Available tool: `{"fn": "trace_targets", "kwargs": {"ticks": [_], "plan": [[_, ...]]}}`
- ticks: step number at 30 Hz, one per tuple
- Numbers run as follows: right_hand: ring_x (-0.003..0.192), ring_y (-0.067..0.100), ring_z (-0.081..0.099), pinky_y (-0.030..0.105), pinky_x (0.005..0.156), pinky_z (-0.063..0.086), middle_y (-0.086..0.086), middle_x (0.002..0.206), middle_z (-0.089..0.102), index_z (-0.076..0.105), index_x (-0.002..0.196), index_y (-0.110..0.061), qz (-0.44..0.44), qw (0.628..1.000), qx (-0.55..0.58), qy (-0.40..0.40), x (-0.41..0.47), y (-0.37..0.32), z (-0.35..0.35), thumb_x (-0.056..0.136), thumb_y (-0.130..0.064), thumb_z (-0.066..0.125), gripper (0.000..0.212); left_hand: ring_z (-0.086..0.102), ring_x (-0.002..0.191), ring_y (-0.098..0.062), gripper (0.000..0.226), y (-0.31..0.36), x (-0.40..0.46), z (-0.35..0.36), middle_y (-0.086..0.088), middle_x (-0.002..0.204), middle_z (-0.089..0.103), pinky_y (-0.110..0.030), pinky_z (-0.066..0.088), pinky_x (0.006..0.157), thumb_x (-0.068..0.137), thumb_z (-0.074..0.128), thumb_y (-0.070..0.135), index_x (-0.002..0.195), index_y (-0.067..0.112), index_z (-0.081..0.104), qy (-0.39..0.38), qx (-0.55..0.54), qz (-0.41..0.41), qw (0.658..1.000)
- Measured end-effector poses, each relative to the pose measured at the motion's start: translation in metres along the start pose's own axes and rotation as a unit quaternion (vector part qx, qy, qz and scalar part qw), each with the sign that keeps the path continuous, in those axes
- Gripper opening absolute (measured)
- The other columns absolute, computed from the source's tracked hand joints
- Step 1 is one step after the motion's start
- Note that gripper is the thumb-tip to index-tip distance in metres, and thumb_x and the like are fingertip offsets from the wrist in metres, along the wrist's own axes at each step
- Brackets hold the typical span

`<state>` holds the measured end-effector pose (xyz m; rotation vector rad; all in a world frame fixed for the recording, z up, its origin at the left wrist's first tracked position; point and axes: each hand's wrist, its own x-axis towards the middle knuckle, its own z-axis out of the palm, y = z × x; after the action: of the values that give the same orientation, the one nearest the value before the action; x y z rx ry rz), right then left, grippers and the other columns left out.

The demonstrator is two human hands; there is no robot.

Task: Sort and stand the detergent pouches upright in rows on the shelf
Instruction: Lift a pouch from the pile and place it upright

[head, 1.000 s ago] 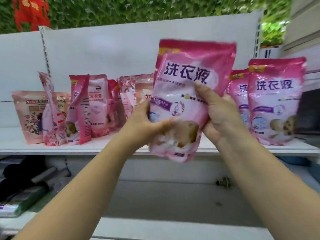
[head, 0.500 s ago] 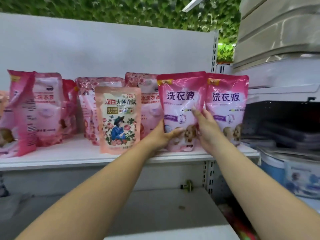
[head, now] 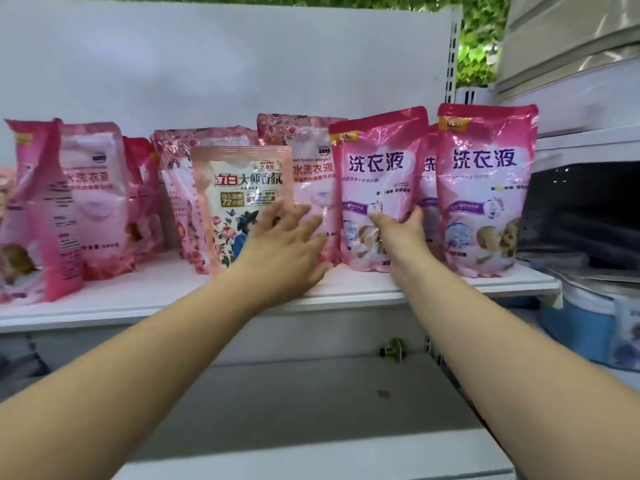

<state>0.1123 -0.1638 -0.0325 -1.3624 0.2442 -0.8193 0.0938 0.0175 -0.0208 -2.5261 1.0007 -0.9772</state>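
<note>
The pink detergent pouch [head: 375, 188] stands on the white shelf [head: 156, 299], tilted slightly, just left of an upright matching pouch [head: 485, 188] at the shelf's right end. It looks like soft, glossy film, bottom-heavy with liquid, so it probably sags and slips; gripping low on both side edges seems safest. The right hand [head: 401, 233] holds its lower front, thumb and fingers curled around it. The left hand [head: 287, 247] is spread with relaxed fingers beside the floral pouch [head: 239, 202], arms outstretched

White back panel [head: 225, 64], green foliage wall [head: 474, 46] behind; grey cabinet [head: 571, 39] at rt.
</note>
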Motion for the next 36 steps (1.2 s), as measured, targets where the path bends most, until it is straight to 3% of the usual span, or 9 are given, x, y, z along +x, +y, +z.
{"fn": "trace_targets", "kwargs": {"ticks": [5,9,13,17,21,23,28,31,36], "plan": [[0.123,0.028,0.048,0.039,0.097,0.043,0.007,0.14,0.045,0.021,0.145,-0.019,0.017,1.0,-0.003,-0.014,0.021,0.009,0.003,0.085,-0.018,0.064,0.074,-0.021,0.141,-0.018,0.066,-0.001,0.023,0.025,0.001,0.155,-0.015,-0.055,-0.027,0.104,0.09,0.003,0.062,0.146,0.027,-0.007,-0.08,0.023,0.008,0.997],[0.122,0.03,0.048,0.045,0.098,0.042,0.006,0.142,0.042,0.019,0.145,-0.022,0.055,0.998,-0.018,-0.029,0.04,0.01,0.004,0.084,-0.02,0.064,0.075,-0.02,0.141,-0.017,0.069,-0.01,0.024,0.038,0.004,0.153,-0.019,-0.056,-0.03,0.1,0.088,-0.001,0.064,0.145,0.027,-0.01,-0.095,0.047,-0.019,0.994],[0.106,0.03,0.057,0.037,0.063,0.053,0.006,0.124,0.054,0.03,0.139,-0.021,0.073,0.996,-0.038,-0.031,0.049,0.011,0.014,0.088,-0.02,0.06,0.06,-0.016,0.142,-0.017,0.069,-0.01,0.019,0.036,0.003,0.155,-0.014,-0.054,-0.032,0.097,0.088,-0.003,0.063,0.147,0.026,-0.007,-0.099,0.055,-0.061,0.992],[0.104,0.028,0.059,0.044,0.085,0.052,0.007,0.121,0.06,0.041,0.134,-0.019,0.066,0.995,-0.049,-0.055,0.062,0.017,0.025,0.086,-0.018,0.06,0.051,-0.014,0.143,-0.015,0.069,-0.005,0.017,0.036,0.005,0.156,-0.009,-0.05,-0.035,0.097,0.089,-0.001,0.062,0.148,0.025,-0.002,-0.073,0.05,-0.098,0.991],[0.068,0.018,0.057,0.027,0.059,0.048,0.002,0.083,0.061,0.049,0.122,-0.016,0.083,0.993,-0.029,-0.078,0.071,0.019,0.031,0.085,-0.015,0.062,0.039,-0.016,0.142,-0.012,0.065,-0.003,0.015,0.04,0.008,0.156,-0.01,-0.047,-0.039,0.087,0.091,0.002,0.058,0.148,0.028,-0.001,-0.067,0.029,-0.132,0.989],[0.063,0.016,0.053,0.026,0.059,0.045,0.002,0.075,0.058,0.05,0.121,-0.012,0.082,0.993,-0.015,-0.086,0.076,0.019,0.029,0.084,-0.01,0.062,0.039,-0.018,0.142,-0.011,0.065,-0.001,0.014,0.042,0.009,0.156,-0.012,-0.049,-0.038,0.086,0.09,0.001,0.06,0.148,0.029,-0.002,-0.073,0.023,-0.156,0.985],[0.075,0.025,0.061,0.04,0.08,0.051,0.007,0.087,0.063,0.047,0.121,-0.012,0.079,0.989,0.06,-0.106,0.08,0.017,0.023,0.077,-0.005,0.067,0.048,-0.024,0.14,-0.012,0.067,-0.004,0.013,0.043,0.01,0.155,-0.017,-0.05,-0.039,0.087,0.087,-0.002,0.063,0.147,0.032,-0.006,-0.083,0.004,-0.162,0.983],[0.104,0.029,0.059,0.045,0.09,0.049,0.007,0.118,0.059,0.037,0.132,-0.017,0.088,0.99,-0.003,-0.11,0.073,0.017,0.025,0.052,-0.038,0.083,0.095,-0.025,0.139,-0.01,0.065,-0.005,0.012,0.043,0.011,0.154,-0.02,-0.049,-0.039,0.088,0.089,0.001,0.061,0.146,0.032,-0.008,-0.089,-0.007,-0.156,0.984],[0.106,0.027,0.057,0.028,0.062,0.047,0.009,0.121,0.057,0.043,0.126,-0.014,0.102,0.987,-0.051,-0.117,0.07,0.019,0.02,0.064,-0.036,0.081,0.076,-0.022,0.14,-0.01,0.062,-0.003,0.011,0.042,0.01,0.155,-0.017,-0.052,-0.037,0.092,0.091,0.001,0.058,0.147,0.032,-0.007,-0.079,0.006,-0.167,0.983]]}}
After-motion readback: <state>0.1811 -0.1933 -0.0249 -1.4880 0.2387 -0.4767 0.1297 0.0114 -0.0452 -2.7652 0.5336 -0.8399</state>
